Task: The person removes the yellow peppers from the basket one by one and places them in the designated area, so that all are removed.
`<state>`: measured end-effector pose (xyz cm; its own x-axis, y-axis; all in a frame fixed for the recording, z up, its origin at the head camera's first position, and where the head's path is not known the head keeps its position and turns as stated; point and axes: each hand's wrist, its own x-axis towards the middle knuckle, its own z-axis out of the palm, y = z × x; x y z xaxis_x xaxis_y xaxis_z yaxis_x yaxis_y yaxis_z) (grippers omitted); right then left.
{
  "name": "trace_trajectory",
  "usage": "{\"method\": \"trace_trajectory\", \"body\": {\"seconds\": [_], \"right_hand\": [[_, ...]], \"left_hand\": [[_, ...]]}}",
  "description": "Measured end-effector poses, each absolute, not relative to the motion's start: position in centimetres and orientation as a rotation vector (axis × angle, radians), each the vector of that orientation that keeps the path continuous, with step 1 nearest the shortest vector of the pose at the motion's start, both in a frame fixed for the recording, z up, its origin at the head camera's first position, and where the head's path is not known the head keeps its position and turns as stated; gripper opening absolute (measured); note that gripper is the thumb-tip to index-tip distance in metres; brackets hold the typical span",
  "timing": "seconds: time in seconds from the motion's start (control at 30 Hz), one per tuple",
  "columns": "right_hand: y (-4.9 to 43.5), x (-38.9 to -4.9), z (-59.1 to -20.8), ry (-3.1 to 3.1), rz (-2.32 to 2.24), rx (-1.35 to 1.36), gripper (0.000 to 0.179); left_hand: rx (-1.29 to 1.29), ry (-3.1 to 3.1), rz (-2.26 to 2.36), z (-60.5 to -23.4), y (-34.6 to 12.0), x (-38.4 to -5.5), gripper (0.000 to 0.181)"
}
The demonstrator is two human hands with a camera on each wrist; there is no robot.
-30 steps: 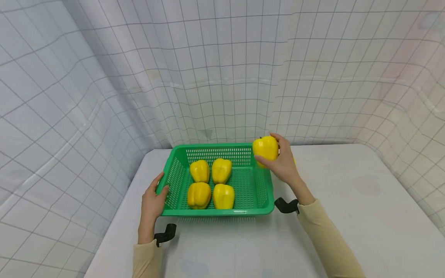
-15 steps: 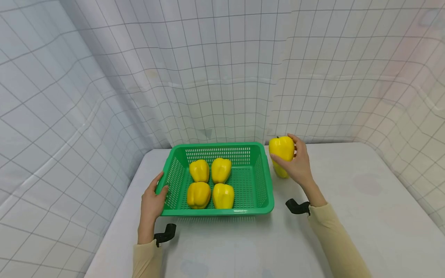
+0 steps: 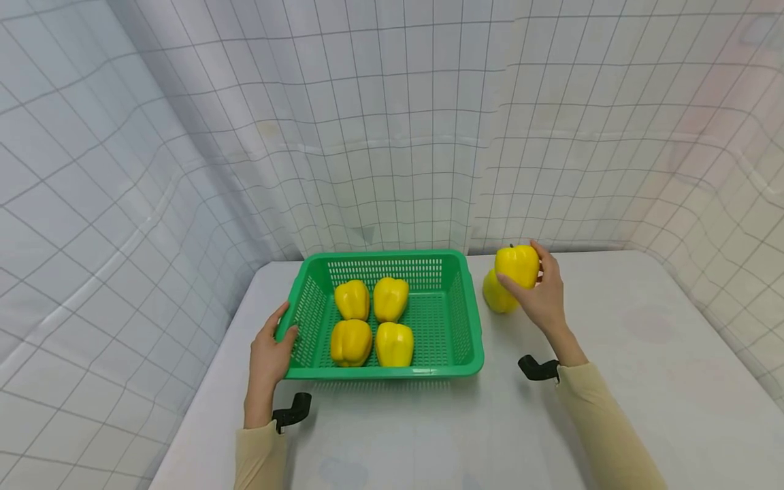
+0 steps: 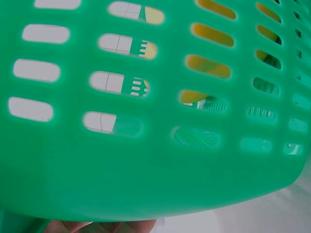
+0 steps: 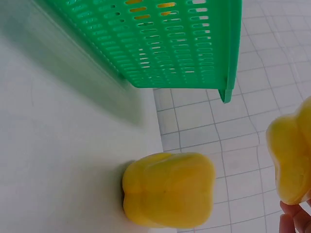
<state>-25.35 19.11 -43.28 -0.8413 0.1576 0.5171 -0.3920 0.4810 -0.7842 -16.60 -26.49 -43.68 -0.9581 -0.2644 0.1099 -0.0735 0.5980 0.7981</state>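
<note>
A green plastic basket (image 3: 392,373) with slotted walls holds several yellow bell peppers, grouped toward its left side. My left hand (image 3: 269,355) grips the basket's left rim, thumb on the inner side; in the left wrist view fingers (image 4: 104,226) show below the green wall. To the right of the basket, my right hand (image 3: 544,297) holds a yellow bell pepper (image 3: 518,265) between thumb and fingers, stem up. Another yellow bell pepper (image 3: 499,296) stands on the table, partly hidden behind the held one. The right wrist view shows those two peppers apart.
A white table (image 3: 618,327) carries everything. White curtains (image 3: 392,136) with a grid of lines enclose its back and sides. Black camera mounts (image 3: 539,369) sit on both wrists. The right part of the basket's floor (image 3: 425,316) is bare.
My right hand has moved right with the bell pepper, from over the basket's right edge to beyond the pepper on the table. My left hand stays on the rim.
</note>
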Motion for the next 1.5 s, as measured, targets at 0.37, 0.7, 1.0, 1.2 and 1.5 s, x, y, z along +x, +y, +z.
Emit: {"method": "trace_trajectory", "body": {"seconds": [0.37,0.7,1.0,1.2,1.5], "right_hand": [[21.0,-25.4,-44.3,-2.258,1.348,0.157,0.078],[22.6,-25.6,-45.0,-2.351,1.377,0.121,0.078],[23.6,-26.1,-45.2,-2.443,1.426,0.072,0.082],[24.6,-26.8,-44.8,-2.516,1.467,0.046,0.085],[25.7,-27.7,-45.3,-2.576,1.512,0.001,0.086]], "left_hand": [[0.279,-2.604,-1.296,-43.6,-26.4,-16.6,0.051],[0.278,-2.593,-1.289,-43.7,-26.5,-16.6,0.051],[0.279,-2.59,-1.302,-43.8,-26.5,-16.6,0.051],[0.278,-2.592,-1.307,-43.8,-26.4,-16.6,0.051],[0.278,-2.592,-1.299,-43.7,-26.4,-16.6,0.051]]}}
